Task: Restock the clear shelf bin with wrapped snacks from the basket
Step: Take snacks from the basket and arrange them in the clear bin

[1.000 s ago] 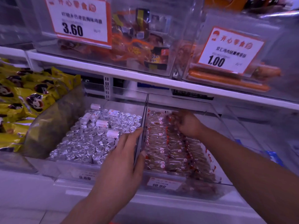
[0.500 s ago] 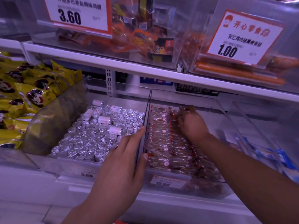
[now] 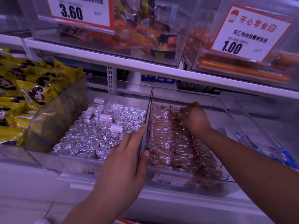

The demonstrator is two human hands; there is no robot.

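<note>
The clear shelf bin [image 3: 225, 110] sits on the lower shelf, right of centre, holding rows of clear-wrapped brown snacks [image 3: 165, 143] with red and white marks. My left hand [image 3: 123, 159] holds the bin's left wall, straight fingers on its outer side and thumb inside. My right hand [image 3: 195, 118] reaches into the back of the bin, its curled fingertips pinching a wrapped snack there. The basket is out of view.
A neighbouring clear bin of silver foil rolls [image 3: 97, 135] stands to the left, with yellow packets [image 3: 24, 94] beyond it. The white upper shelf [image 3: 145, 70] overhangs the bins and carries bins with price signs [image 3: 250, 33]. Blue packets [image 3: 284, 156] lie at the right.
My right hand has shifted slightly toward the bin's back, fingers working at the snacks. My left hand keeps its hold on the bin wall. The view has tilted down a little.
</note>
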